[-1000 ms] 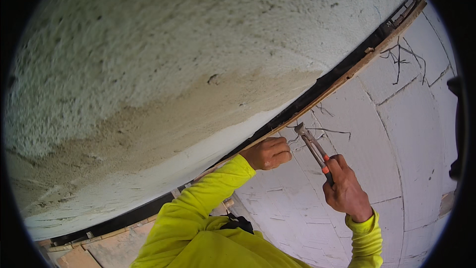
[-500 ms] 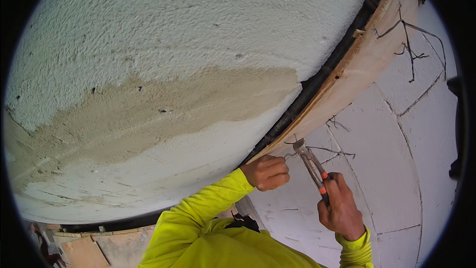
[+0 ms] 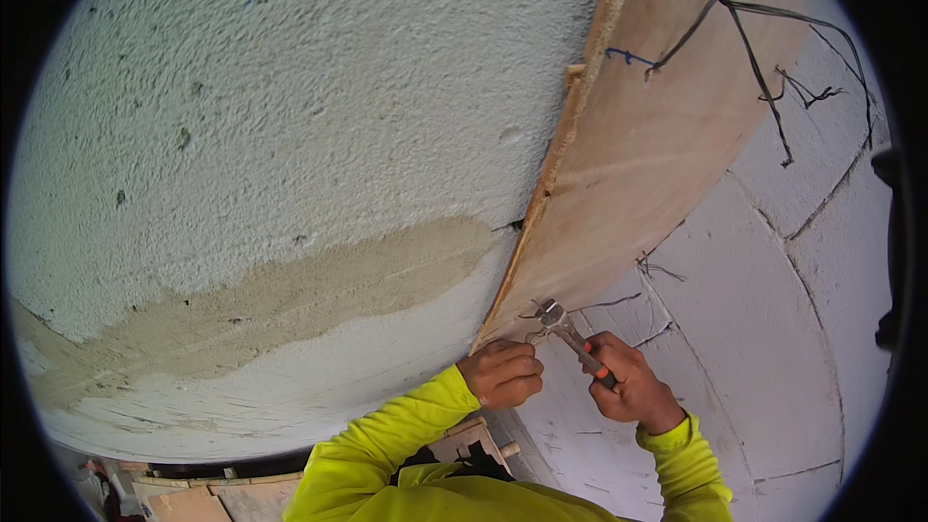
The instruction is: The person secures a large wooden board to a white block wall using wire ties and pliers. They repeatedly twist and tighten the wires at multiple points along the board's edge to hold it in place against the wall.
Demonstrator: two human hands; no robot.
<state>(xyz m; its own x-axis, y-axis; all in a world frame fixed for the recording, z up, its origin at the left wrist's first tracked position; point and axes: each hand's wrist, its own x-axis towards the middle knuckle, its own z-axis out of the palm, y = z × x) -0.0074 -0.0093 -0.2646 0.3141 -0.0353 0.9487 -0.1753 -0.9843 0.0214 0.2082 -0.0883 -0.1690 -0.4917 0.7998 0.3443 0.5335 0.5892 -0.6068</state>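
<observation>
Pliers (image 3: 565,329) clenched in right hand (image 3: 630,389), nose biting a thin tie wire (image 3: 535,313) at the plywood board's (image 3: 638,174) lower edge, just above the grip. Left hand (image 3: 503,373) is fisted beside it; can't tell what it holds. Risk: wire snaps or the nose slips, jerking into knuckles.

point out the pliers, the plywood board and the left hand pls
pliers (image 3: 565,327), head view, on the metal shaft just behind the head.
plywood board (image 3: 657,145), head view, on its bare brown face.
left hand (image 3: 503,372), head view, on the knuckles.
</observation>
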